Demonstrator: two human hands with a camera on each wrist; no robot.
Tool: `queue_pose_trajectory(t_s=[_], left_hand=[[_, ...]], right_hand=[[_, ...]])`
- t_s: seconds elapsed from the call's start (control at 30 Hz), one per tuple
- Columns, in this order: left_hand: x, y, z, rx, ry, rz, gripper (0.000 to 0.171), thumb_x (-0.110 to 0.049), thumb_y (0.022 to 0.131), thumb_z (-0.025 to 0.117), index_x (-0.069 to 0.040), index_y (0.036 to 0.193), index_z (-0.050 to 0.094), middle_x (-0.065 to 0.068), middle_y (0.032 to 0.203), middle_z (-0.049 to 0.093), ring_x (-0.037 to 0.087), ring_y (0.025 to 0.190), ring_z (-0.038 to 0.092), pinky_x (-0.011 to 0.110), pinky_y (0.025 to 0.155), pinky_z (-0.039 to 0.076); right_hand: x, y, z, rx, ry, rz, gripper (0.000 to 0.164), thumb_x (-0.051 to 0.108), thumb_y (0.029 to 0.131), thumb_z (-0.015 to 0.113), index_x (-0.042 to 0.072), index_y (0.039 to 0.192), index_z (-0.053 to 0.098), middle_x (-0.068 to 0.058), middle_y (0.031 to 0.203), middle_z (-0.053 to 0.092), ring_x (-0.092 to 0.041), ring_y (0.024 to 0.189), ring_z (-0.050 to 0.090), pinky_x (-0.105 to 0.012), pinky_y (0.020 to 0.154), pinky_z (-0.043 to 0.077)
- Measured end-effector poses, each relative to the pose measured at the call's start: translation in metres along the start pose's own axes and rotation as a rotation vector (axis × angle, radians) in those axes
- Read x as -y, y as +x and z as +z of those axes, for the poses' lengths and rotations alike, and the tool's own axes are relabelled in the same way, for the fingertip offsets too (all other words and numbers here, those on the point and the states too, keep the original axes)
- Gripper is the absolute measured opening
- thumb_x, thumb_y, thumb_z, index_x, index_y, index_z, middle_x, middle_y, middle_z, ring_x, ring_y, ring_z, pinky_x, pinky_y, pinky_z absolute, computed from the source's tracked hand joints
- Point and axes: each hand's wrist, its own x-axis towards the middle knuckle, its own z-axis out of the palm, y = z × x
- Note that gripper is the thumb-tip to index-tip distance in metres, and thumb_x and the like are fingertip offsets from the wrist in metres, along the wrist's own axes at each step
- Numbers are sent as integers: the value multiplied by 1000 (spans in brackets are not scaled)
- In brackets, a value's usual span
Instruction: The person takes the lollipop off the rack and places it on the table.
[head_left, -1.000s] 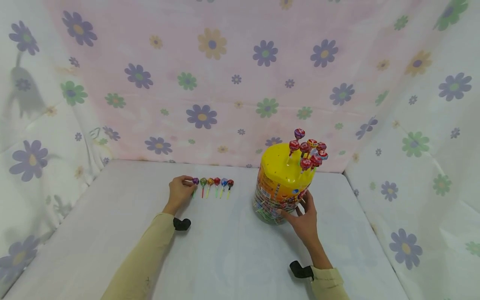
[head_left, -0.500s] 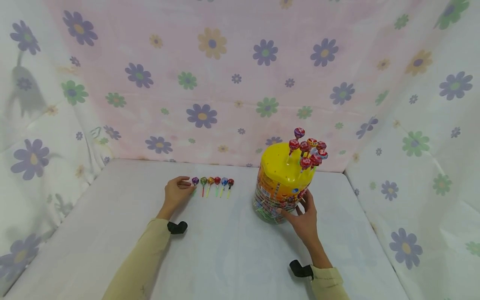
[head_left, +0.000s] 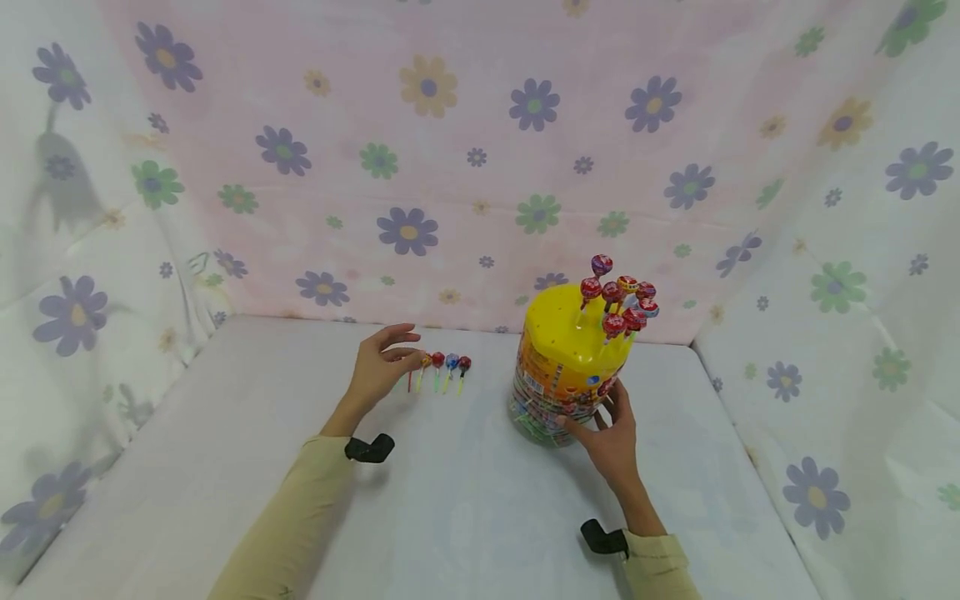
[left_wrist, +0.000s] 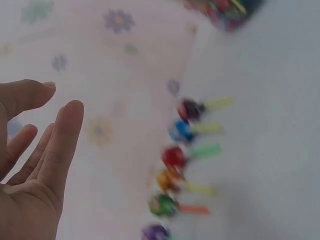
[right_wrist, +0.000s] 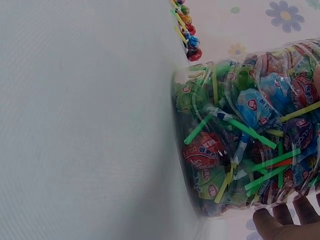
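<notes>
My left hand (head_left: 378, 367) hovers over the left end of a row of lollipops on the white table. Its thumb and fingers are apart with nothing between them, as the left wrist view shows. That view has the whole row, from a purple lollipop (left_wrist: 156, 232) past a green one (left_wrist: 163, 205) to a dark red one (left_wrist: 190, 109). In the head view, my hand hides the purple one. My right hand (head_left: 615, 442) holds the side of a clear plastic lollipop jar (head_left: 531, 408), thumb in front, fingers round the right side. Its yellow lid (head_left: 558, 321) has small holes.
Several lollipops (head_left: 612, 325) stand upright in the right part of the lid. Wrapped lollipops with coloured sticks (right_wrist: 255, 107) fill the jar. Behind the table (head_left: 450, 500) hangs a flowered cloth (head_left: 480, 108), with more cloth on both sides.
My left hand has let go of the purple lollipop at the row's left end, drawn back, then risen and moved right over the row. My right hand has stayed on the jar.
</notes>
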Motion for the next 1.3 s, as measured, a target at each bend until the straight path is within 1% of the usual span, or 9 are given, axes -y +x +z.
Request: queue_pose_trajectory(t_s=[0.23,0.33,0.5,0.57,0.7,0.8,1.0,1.1,1.3], left_hand=[[-53,4,43,80,-83,191,49,3,91,73,0,137,58,22,125,66,19,104,72,28,82,62],[-73,6,63,101,-121,256,48,6,90,72,2,135,59,22,122,67,23,103,73,31,83,62],[-100,8,92,148,-171,317,47,10,89,70,4,134,59,26,123,65,34,108,70,36,89,61],[-109,9,103,170,-180,331,46,9,90,70,4,135,59,27,125,64,36,112,68,37,93,59],[-122,14,122,199,-183,365,45,9,91,69,6,135,58,26,126,65,38,115,67,37,96,58],[-130,19,135,219,-170,369,45,7,92,68,7,136,58,24,126,66,36,115,67,37,95,58],[-144,23,157,244,-136,352,42,0,95,69,2,136,60,22,126,66,33,117,67,35,97,58],[-148,25,166,224,-124,355,41,-1,95,69,2,135,61,22,126,66,33,116,67,33,97,57],[-153,26,179,153,-94,387,40,-1,95,70,3,134,61,22,124,67,32,112,69,29,94,58]], right_hand=[[-12,3,1,-16,22,-64,99,18,82,87,19,160,26,-7,160,34,-36,147,35,-60,119,31],[-11,4,1,-23,25,-63,98,18,83,87,19,160,27,-7,160,35,-36,146,36,-59,119,31],[-8,5,1,-16,28,-50,98,16,83,86,17,160,25,-10,160,35,-36,146,36,-58,120,31],[1,2,1,-10,25,-37,97,13,84,85,14,160,24,-12,161,34,-38,147,35,-58,120,31],[21,-6,1,-2,10,-5,96,7,85,83,8,160,22,-17,162,31,-42,148,33,-59,120,30],[25,-8,0,-2,2,-6,96,7,85,82,7,160,22,-18,162,31,-43,147,33,-60,119,30],[1,0,0,-12,13,-14,98,11,85,84,12,161,22,-14,162,31,-40,148,33,-59,120,30],[-11,4,0,-23,9,-30,98,15,84,86,17,161,24,-10,161,33,-37,147,35,-57,120,32],[-15,3,1,-31,12,-70,97,17,83,86,16,160,26,-12,159,36,-39,146,37,-59,118,33]])
